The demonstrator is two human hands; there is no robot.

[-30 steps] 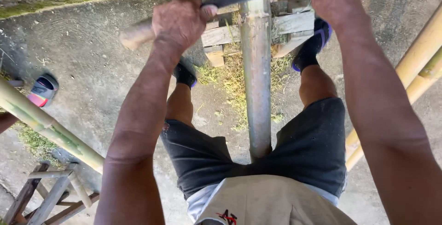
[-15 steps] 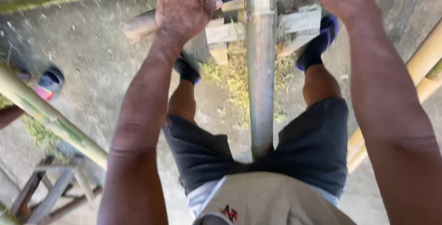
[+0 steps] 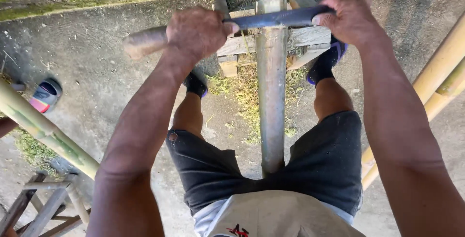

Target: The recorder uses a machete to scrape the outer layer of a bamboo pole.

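While both hands grip it, blade [image 3: 278, 18] crosses pole [image 3: 271, 96].

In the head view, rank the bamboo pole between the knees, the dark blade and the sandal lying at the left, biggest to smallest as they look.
1. bamboo pole, by far the longest.
2. dark blade, held crosswise by the left hand and right hand.
3. sandal, smallest, though it lies farther away, so true size is unsure.
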